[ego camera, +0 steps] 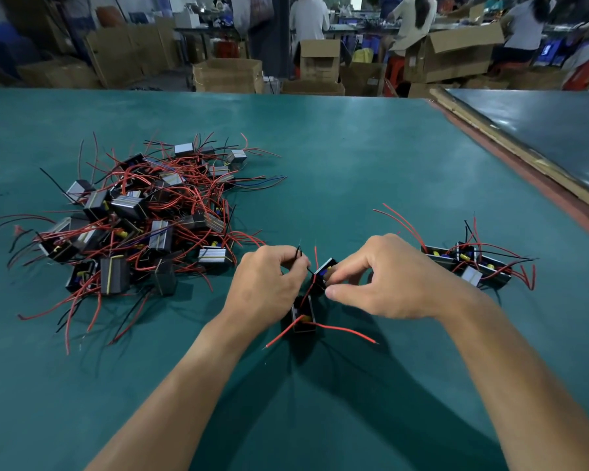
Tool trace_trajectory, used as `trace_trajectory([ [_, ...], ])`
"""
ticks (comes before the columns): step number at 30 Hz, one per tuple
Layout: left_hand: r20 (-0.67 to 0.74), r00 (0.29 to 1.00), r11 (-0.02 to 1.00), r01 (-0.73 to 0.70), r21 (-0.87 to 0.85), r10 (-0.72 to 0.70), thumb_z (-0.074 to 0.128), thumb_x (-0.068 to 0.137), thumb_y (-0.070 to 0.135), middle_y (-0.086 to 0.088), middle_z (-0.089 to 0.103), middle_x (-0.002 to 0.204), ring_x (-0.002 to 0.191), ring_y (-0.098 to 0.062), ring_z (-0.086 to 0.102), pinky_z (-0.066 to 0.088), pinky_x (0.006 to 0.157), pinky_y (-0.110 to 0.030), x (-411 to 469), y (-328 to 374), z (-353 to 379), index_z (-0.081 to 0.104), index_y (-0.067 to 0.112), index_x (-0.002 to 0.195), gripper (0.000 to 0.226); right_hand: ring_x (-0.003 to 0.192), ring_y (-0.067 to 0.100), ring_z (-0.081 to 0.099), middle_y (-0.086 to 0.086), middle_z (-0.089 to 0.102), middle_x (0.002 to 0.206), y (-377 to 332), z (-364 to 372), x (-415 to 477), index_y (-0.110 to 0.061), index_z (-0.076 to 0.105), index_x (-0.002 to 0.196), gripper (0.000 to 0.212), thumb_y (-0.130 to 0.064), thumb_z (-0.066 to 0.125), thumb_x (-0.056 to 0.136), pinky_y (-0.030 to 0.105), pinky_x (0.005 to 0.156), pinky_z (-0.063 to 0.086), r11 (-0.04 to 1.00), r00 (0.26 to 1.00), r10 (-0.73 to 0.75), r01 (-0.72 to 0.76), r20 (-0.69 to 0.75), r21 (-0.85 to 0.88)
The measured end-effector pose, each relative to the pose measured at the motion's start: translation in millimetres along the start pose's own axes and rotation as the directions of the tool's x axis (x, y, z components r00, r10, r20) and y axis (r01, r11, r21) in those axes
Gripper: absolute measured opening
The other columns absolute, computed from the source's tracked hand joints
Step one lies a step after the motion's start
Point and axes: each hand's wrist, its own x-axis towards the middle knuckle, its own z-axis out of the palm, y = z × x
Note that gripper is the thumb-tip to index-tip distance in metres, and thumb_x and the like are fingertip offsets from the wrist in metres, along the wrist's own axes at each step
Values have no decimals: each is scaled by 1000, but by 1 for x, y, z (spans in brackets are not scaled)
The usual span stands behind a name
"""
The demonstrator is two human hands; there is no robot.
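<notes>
The little black box (324, 271) I am working on is right between my 2 hands, near the middle of the green table, and it looks tipped up a little. My right hand (388, 283) pinches it with the thumb and bent fingers. My left hand (269, 283) is curled and pinches the box's thin black wire (300, 254), which sticks up past my fingers. A red wire stands up from the box too. Just under my hands lies 1 more box (303, 317), flat on the table, with red wires going out both ways. I cannot tell if it touches the one I hold. To my right is a short row of boxes (466, 263) set side by side, and I think those are done. To my left is a big messy pile (133, 215) of the same boxes, all mixed up with red and black wires. I think those wait for me, so only a small bit of the job is done and most is left. The table (354, 158) has a smooth dark green top. Another dark table (541, 130) stands beside it on the right. Far back, the room is full of brown cardboard boxes (228, 74), and some people (308, 18) work at benches with their backs to me.
</notes>
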Motion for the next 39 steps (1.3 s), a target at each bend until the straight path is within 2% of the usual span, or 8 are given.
trace_trajectory([
  [4,-26,999,996,-33,-78,31,61,91,26,-8,47,46,41,-13,31,30,45,-26,0,0,2,72,24,76,19,50,15,26,5,34,50,3,2,2,-14,67,61,40,-43,61,88,30,48,27,996,999,2,3,-47,86],
  [8,-19,999,985,-43,-166,40,64,89,22,-7,57,52,47,-21,41,40,47,-30,1,-1,4,73,26,76,16,52,13,57,-18,68,58,9,11,13,-28,68,89,9,-25,60,93,24,58,48,987,986,107,-90,-128,135],
  [11,5,997,977,-77,-200,80,62,89,21,7,65,60,50,-28,49,51,53,-45,1,-1,3,72,27,77,17,50,5,56,-19,70,62,12,20,18,-29,64,106,14,-23,59,93,17,56,46,984,972,127,-97,-199,152],
  [14,68,991,972,-98,-215,115,58,89,25,7,56,55,50,-20,41,46,49,-43,1,-2,3,70,23,78,17,50,6,51,-14,69,62,11,25,21,-28,65,109,17,-26,62,93,22,61,44,980,941,108,-46,-322,194],
  [19,120,976,970,-156,-188,181,55,94,27,10,33,52,49,-13,25,21,46,-27,-2,-3,4,63,12,73,27,57,14,56,-11,68,73,3,25,20,-31,75,92,14,-19,71,87,25,62,48,971,903,26,80,-428,227],
  [25,176,969,967,-137,-214,176,52,89,40,6,31,56,52,-16,26,22,47,-39,0,-4,4,58,12,71,34,65,23,62,-10,69,78,2,24,20,-35,77,76,22,-14,75,82,37,64,52,967,906,6,102,-423,233],
  [30,235,958,961,-101,-258,164,52,89,38,4,33,59,56,-18,26,25,48,-43,1,-5,6,58,10,71,33,61,4,65,-13,73,69,2,24,21,-28,76,73,20,-10,75,83,19,63,51,945,912,27,111,-410,309],
  [39,288,950,963,-45,-266,124,49,87,39,5,55,55,52,-13,41,39,53,-39,0,0,4,62,29,60,32,58,1,62,-3,74,67,-1,22,20,-15,76,75,18,-2,71,85,13,59,47,881,927,33,150,-374,449],
])
